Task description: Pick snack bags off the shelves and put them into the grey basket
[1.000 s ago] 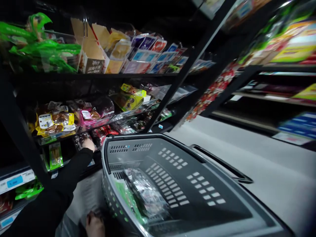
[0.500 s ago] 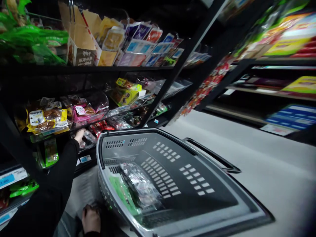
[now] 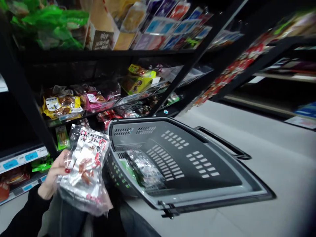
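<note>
My left hand point(image 3: 53, 172), with red nail polish showing on the thumb, is closed around a clear-wrapped bundle of silver snack packets point(image 3: 86, 168) with red and black print. It holds them at their left edge, in front of the lower shelves and just left of the basket. The grey shopping basket point(image 3: 222, 189) stands tilted in view, its slotted walls facing me. Inside it lie a silver plastic packet point(image 3: 148, 169) and a green packet point(image 3: 128, 169). My right hand cannot be made out; the bundle and dark clothing cover the area below.
Black shelving on the left carries yellow snack packs point(image 3: 61, 103), pink packs point(image 3: 92, 98), red packs point(image 3: 108, 117) and green bags point(image 3: 54, 24) higher up. A black post point(image 3: 27, 89) rises at the left. Pale floor point(image 3: 256, 144) lies right of the basket, with another shelf beyond.
My left hand has come back from the lower shelf and now holds the silver snack packets up close. My right hand, seen earlier low by the basket, has dropped out of sight.
</note>
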Demonstrator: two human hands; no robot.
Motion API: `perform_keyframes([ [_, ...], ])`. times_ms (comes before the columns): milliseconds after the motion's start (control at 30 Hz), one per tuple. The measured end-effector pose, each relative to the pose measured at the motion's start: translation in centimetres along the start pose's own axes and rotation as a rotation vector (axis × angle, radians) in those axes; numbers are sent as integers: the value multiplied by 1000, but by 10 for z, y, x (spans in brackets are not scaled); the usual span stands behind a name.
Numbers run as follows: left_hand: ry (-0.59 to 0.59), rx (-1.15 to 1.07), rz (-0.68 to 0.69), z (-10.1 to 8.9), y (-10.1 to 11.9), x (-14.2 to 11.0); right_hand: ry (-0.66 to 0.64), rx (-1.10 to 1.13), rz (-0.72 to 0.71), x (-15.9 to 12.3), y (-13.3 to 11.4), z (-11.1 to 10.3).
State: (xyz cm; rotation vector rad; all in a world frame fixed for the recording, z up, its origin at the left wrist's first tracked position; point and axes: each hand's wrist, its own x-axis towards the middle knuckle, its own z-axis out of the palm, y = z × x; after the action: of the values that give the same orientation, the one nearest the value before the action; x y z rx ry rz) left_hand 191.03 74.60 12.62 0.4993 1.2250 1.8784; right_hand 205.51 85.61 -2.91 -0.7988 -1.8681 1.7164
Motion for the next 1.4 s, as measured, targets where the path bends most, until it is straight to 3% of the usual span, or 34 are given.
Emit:
perform_keyframes([
  [100, -116, -83, -41, -19, 2, -37, -135, 300, 44, -10, -49, 2],
  [200, -150, 83, -52, -33, 5, -56, -175, 624, 148, -13, -98, 7],
  [300, -67, 333, -66, -40, 14, -66, -97, 690, 189, -12, -134, 17],
  [400, 69, 570, -92, -42, 24, -71, -32, 672, 187, -9, -152, 28],
  [533, 149, 778, -85, -46, 34, -67, 31, 589, 182, -6, -161, 37],
  [633, 132, 682, -95, -50, 35, -60, 80, 534, 174, -4, -162, 37],
  [800, -127, 193, -203, -58, 30, -57, 164, 474, 102, 1, -162, 30],
  [900, -282, 94, -353, -63, 28, -59, 152, 439, 79, 3, -164, 26],
  [967, -308, 217, -374, -65, 28, -59, 143, 409, 67, 3, -165, 23],
  [1100, -179, 565, -168, -65, 31, -56, 174, 355, 2, 3, -164, 20],
  [1300, -215, 661, -210, -70, 25, -55, 174, 392, -1, 2, -155, 15],
  [1400, -81, 816, -34, -71, 15, -54, 236, 272, -54, 0, -156, 14],
])
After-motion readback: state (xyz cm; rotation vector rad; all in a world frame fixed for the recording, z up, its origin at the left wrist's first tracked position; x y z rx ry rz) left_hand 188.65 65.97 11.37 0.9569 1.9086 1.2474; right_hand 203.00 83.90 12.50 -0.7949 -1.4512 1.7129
